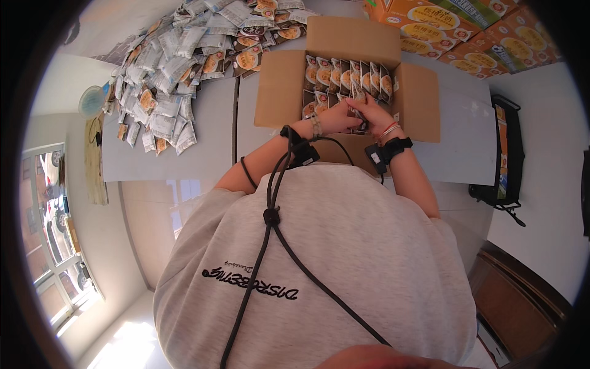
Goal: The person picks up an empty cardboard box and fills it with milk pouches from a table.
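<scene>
An open cardboard box (281,87) stands on the table before me with its flaps spread. Packed sachets (345,76) stand upright in it in two rows. My left hand (335,119) and my right hand (372,113) meet over the near row, towards its right part. Between their fingers is a sachet (360,121), partly covered by them; both hands appear to grip it. More sachets of the near row show left of my hands. What lies under my palms is hidden.
A large heap of loose sachets (170,83) spreads over the left of the grey table (212,157). Orange printed cartons (428,27) are stacked at the back right. A black cart or bag (511,157) stands beyond the right edge. Black cables hang over my shirt.
</scene>
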Demonstrator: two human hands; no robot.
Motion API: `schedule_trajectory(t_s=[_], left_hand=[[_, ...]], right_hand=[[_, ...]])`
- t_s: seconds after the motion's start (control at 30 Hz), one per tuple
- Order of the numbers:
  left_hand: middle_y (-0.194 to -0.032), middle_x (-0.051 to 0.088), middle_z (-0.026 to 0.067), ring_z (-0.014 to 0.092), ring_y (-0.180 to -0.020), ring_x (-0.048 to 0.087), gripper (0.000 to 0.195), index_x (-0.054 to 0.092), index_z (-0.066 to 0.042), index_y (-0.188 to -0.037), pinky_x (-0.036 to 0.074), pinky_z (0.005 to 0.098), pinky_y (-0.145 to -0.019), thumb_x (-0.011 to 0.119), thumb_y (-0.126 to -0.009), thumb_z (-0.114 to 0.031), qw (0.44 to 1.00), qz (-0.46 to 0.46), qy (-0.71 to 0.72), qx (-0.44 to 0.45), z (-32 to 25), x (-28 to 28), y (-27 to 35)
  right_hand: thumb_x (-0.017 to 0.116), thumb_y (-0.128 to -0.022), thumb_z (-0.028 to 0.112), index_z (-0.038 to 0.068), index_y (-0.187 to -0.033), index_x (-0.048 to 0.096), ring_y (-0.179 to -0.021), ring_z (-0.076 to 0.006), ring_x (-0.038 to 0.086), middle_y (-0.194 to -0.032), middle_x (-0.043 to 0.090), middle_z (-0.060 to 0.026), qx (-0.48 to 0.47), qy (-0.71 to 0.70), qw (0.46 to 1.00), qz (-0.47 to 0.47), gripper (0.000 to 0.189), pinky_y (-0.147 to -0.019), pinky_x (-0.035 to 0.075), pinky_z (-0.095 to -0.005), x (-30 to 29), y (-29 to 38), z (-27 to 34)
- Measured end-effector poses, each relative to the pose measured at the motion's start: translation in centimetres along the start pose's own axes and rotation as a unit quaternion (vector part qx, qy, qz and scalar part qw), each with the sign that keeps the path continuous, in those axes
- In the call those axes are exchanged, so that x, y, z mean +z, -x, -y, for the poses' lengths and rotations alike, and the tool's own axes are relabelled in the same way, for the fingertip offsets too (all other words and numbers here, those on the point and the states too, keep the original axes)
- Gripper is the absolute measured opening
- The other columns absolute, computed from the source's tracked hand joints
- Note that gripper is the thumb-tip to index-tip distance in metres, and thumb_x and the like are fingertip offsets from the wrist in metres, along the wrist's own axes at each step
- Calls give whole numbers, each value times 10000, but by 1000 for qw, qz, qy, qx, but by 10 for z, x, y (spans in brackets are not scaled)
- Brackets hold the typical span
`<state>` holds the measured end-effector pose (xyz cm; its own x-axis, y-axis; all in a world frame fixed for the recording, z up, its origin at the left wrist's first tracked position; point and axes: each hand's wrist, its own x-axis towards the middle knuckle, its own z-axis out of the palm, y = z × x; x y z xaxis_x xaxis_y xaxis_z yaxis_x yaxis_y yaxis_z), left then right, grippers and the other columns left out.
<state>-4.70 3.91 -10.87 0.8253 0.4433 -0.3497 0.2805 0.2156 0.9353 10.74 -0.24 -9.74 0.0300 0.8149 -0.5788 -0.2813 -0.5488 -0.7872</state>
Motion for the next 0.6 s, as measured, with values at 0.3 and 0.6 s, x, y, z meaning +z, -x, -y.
schedule_trajectory(t_s=[0.3, 0.6], left_hand=[[-1001, 606, 147, 318, -938, 571, 193, 580, -20, -993, 466, 389, -800, 520, -837, -116, 870, -167, -463, 15, 40, -52, 21], [-1086, 578, 149, 338, -896, 594, 202, 573, -48, -1031, 496, 420, -766, 518, -858, -137, 761, -422, -476, 128, 120, -163, 95]], right_hand=[[756, -717, 389, -24, -1335, 315, -1087, -231, 523, -1212, 508, -183, 73, 192, 972, -113, 864, -868, 460, -337, -60, -59, -69], [715, -666, 572, -47, -1426, 52, -1348, -345, 227, -1458, 150, -258, 63, 365, 912, -178, 1184, -1077, 266, -392, -66, -84, -94]])
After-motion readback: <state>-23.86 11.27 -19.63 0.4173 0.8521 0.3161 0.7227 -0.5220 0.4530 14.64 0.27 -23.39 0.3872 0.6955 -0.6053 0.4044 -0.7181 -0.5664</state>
